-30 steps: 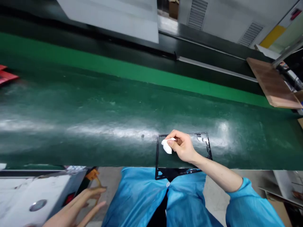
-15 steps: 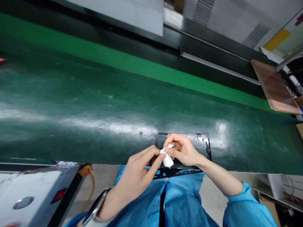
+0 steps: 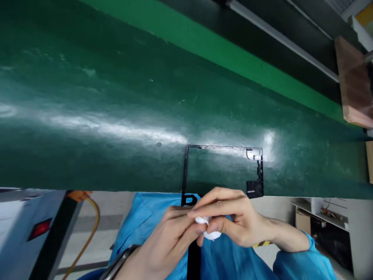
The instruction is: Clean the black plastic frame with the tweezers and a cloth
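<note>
A crumpled piece of white cloth or tissue [image 3: 213, 235] is pinched between both hands, close in front of my blue smock. My left hand [image 3: 177, 233] has its thumb and fingers closed on its left side. My right hand [image 3: 230, 217] grips it from the right, thumb below and fingers lying over the top toward the left fingertips. Just beyond the hands a thin black plastic frame [image 3: 224, 147] lies on the green bench, its near side reaching past the bench edge. The hands cover part of that near side.
The green benchtop [image 3: 116, 163] runs across the view. A brown board [image 3: 354, 81] rests at the far right, by a pale rail [image 3: 279, 37]. At lower left stand a whitish machine [image 3: 37, 221] and a yellow hose [image 3: 94, 225]. Shelving [image 3: 317, 214] is below right.
The view has tilted down and nearer. Both hands have drawn back toward my body with the white piece, uncovering more of the black frame. The right fingers now fold over it.
</note>
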{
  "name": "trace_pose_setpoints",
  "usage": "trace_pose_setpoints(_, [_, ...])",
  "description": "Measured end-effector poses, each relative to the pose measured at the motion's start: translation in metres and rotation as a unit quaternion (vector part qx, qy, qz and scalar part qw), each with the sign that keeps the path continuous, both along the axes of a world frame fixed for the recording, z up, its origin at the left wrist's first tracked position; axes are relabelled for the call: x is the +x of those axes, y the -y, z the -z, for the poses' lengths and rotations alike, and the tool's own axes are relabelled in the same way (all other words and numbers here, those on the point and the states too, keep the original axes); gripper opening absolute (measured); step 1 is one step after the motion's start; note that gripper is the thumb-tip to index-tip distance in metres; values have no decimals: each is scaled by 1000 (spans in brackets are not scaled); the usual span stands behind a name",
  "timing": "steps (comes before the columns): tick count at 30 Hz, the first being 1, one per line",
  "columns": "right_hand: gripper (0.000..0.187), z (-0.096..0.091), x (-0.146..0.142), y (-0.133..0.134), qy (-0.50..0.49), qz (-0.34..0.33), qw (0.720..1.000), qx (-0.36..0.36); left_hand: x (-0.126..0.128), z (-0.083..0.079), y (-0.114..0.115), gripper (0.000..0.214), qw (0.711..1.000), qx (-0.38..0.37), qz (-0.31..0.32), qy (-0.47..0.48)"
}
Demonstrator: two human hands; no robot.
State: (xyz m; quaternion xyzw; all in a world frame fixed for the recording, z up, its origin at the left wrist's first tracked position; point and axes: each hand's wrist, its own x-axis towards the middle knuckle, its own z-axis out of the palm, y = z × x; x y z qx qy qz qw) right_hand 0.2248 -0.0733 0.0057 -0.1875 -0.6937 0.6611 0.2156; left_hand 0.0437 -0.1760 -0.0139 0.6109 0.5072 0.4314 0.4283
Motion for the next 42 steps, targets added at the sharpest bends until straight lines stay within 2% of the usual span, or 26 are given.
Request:
trace_pose_setpoints(3, [32, 1, 5, -5, 2, 2, 1000, 12, -12, -3, 2, 42, 999, 5, 42, -14])
trace_pose_setpoints(5, [36, 0, 9, -15, 34, 25, 996, 81, -28, 1, 3, 25, 996, 41, 32, -76])
trace_pose_setpoints(6, [39, 1, 10, -21, 61, 36, 989, 130, -37, 5, 2, 30, 985, 78, 8, -153])
trace_pose_setpoints(8, [36, 3, 11, -32, 122, 50, 970, 202, -53, 17, -3, 75, 959, 114, -31, -258])
trace_pose_setpoints(9, [30, 4, 9, -38, 147, 47, 961, 229, -59, 24, -6, 97, 935, 131, -44, -328])
trace_pose_setpoints(10, [24, 6, 6, -42, 165, 37, 953, 253, -63, 31, -9, 110, 916, 142, -49, -371])
trace_pose_setpoints(12, [18, 9, -6, -51, 183, 20, 934, 306, -66, 41, -15, 116, 892, 158, -47, -421])
trace_pose_setpoints(14, [20, 13, -22, -61, 184, 36, 916, 356, -65, 47, -18, 111, 885, 169, -40, -433])
trace_pose_setpoints(18, [26, 24, -56, -84, 206, 25, 892, 400, -67, 47, -15, 105, 859, 196, -43, -471])
trace_pose_setpoints(23, [29, 47, -76, -103, 173, 54, 899, 400, -72, 38, -9, 92, 836, 189, -59, -512])
trace_pose_setpoints(27, [30, 55, -77, -99, 185, 72, 885, 421, -67, 27, -9, 87, 863, 130, -67, -483])
trace_pose_setpoints(29, [29, 55, -77, -96, 196, 75, 877, 431, -61, 21, -10, 68, 878, 85, -107, -460])
trace_pose_setpoints(31, [27, 55, -78, -96, 195, 81, 878, 429, -55, 17, -13, 39, 878, 53, -156, -449])
trace_pose_setpoints(33, [27, 55, -78, -96, 192, 89, 882, 422, -48, 15, -16, 20, 876, 43, -184, -443])
trace_pose_setpoints(35, [27, 56, -79, -97, 188, 94, 885, 416, -43, 14, -19, 16, 878, 36, -197, -435])
trace_pose_setpoints(42, [25, 54, -80, -97, 188, 95, 891, 402, -33, 13, -24, 21, 882, 6, -222, -415])
